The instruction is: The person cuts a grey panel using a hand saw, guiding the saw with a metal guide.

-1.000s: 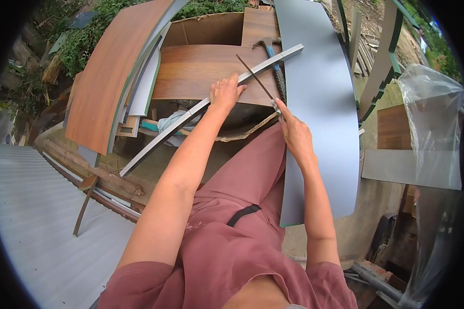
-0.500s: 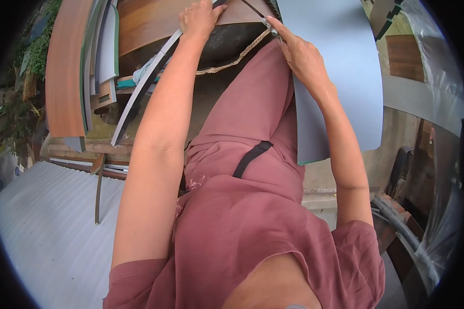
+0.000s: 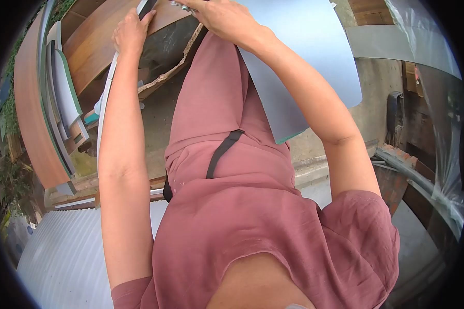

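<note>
My left hand (image 3: 130, 33) is closed around a long, narrow strip (image 3: 107, 87), pale on one face and dark on the other, that runs down beside my forearm. Near the top edge, my right hand (image 3: 224, 19) has its fingers closed on a small metal piece (image 3: 183, 6); its kind is hard to make out, and part of it is cut off by the frame. Beneath the right wrist lies a large light blue-grey sheet (image 3: 304, 56). Between my hands, a brown wooden panel (image 3: 103, 46) and a ragged board edge (image 3: 172, 69) show.
Wood-faced and grey panels (image 3: 33, 108) stand stacked at the left, with greenery (image 3: 7, 154) beyond. A corrugated pale sheet (image 3: 67, 252) covers the lower left. At the right are clear plastic sheeting (image 3: 438, 123), a grey band (image 3: 379, 41) and metal tubing (image 3: 412, 170).
My right hand has moved left across the blue-grey sheet, toward my left hand and the strip, carrying the metal piece. The view has shifted, and my left hand sits further left and lower.
</note>
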The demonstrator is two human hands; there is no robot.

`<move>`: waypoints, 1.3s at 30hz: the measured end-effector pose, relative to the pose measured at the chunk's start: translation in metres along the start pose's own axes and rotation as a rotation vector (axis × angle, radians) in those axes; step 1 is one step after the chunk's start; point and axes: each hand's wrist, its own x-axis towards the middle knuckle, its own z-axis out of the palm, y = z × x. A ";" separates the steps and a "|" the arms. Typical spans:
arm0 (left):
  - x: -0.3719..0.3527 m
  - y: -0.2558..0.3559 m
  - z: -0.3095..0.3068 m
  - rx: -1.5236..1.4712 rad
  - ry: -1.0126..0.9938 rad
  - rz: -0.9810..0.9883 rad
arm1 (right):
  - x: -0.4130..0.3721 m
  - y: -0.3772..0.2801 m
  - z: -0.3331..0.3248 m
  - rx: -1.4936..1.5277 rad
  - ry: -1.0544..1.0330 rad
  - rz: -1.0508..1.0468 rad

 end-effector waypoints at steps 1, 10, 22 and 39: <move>-0.003 0.000 0.001 0.000 -0.003 -0.006 | -0.006 -0.001 -0.003 -0.017 -0.039 0.017; 0.001 -0.003 -0.002 -0.016 -0.006 0.018 | -0.111 -0.052 -0.139 0.326 -0.345 0.042; 0.002 -0.006 -0.002 -0.002 -0.005 0.057 | -0.324 -0.022 -0.030 0.531 -0.354 1.227; -0.013 0.004 -0.017 -0.194 0.039 -0.018 | -0.273 -0.108 -0.067 0.349 -0.443 0.557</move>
